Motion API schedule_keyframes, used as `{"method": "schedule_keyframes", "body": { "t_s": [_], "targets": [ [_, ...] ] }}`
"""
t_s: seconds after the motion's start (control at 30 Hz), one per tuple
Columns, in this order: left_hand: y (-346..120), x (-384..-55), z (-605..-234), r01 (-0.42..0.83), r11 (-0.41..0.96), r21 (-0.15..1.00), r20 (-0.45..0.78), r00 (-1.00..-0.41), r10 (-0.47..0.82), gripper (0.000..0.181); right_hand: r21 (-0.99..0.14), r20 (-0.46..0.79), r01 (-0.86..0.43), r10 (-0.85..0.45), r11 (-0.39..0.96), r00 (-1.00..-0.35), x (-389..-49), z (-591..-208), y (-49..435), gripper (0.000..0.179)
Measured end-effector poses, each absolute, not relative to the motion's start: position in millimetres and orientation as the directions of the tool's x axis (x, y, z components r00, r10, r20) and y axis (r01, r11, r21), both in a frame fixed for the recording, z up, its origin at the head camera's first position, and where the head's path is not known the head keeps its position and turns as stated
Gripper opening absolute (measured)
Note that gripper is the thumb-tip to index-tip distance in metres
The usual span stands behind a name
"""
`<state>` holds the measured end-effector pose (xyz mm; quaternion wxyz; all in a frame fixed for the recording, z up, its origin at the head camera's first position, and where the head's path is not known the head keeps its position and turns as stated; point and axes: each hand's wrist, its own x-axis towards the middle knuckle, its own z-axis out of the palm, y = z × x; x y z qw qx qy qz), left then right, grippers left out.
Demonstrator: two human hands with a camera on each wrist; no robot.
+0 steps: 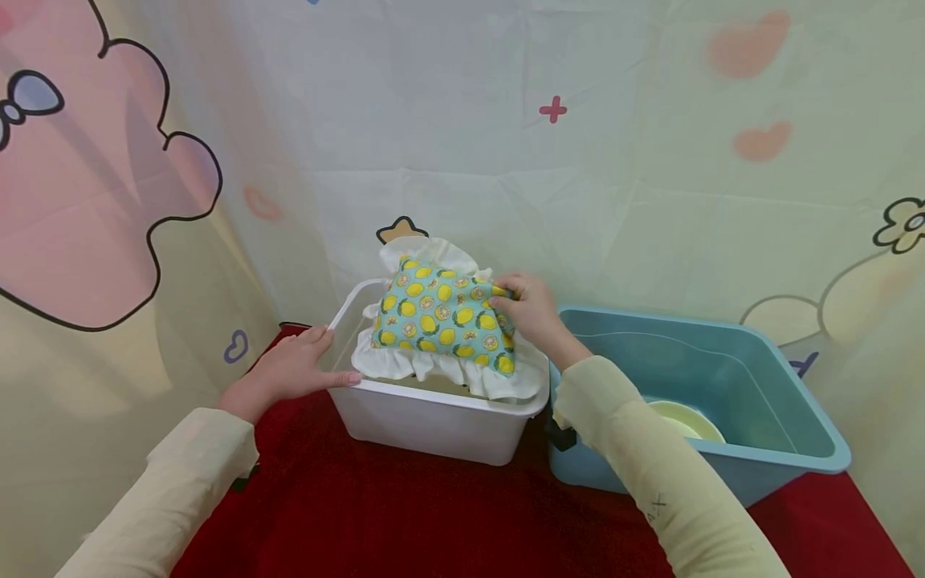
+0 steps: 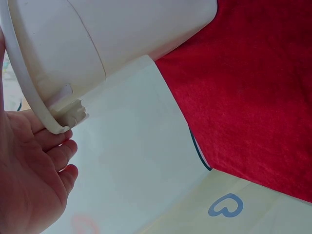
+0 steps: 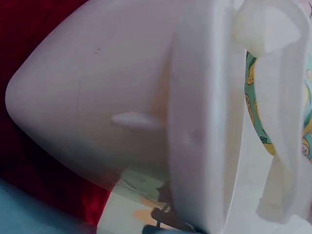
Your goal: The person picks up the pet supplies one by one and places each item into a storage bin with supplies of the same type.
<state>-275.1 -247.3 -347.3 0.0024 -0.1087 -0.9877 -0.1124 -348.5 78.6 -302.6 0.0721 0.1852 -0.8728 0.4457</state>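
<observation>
A teal cushion (image 1: 441,317) printed with yellow lemons and edged in a white frill lies tilted across the top of a white plastic bin (image 1: 433,421). My right hand (image 1: 526,311) pinches the cushion's upper right corner. My left hand (image 1: 296,369) rests with straight fingers along the bin's left rim. In the left wrist view the left hand's fingers (image 2: 53,146) touch the rim (image 2: 29,83) from beside and below. The right wrist view shows the bin's outer wall (image 3: 122,97) and the cushion's frill (image 3: 280,122); the hand itself is out of that frame.
A blue plastic bin (image 1: 780,461) stands right of the white one, touching it, with a pale yellow bowl (image 1: 682,419) inside. Both sit on a red cloth (image 1: 405,522). A cartoon-printed curtain (image 1: 614,160) closes in the back and left side.
</observation>
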Motion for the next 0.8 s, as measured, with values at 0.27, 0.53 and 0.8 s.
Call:
{"method": "schedule_keyframes", "body": {
  "t_s": [0.27, 0.53, 0.8],
  "targets": [
    [-247, -276, -347, 0.209, 0.954, 0.217, 0.022, -0.978, 0.209, 0.104, -0.746, 0.264, -0.376, -0.274, 0.549, -0.925, -347, -308, 73, 0.023],
    [-248, -276, -346, 0.198, 0.954, 0.223, 0.013, -0.980, 0.201, 0.106, -0.736, 0.275, -0.383, -0.272, 0.558, -0.922, -347, -312, 70, 0.022],
    [-248, -275, -346, 0.186, 0.955, 0.231, -0.005, -0.981, 0.192, 0.107, -0.734, 0.258, -0.373, -0.274, 0.568, -0.926, -345, -319, 62, 0.022]
  ]
}}
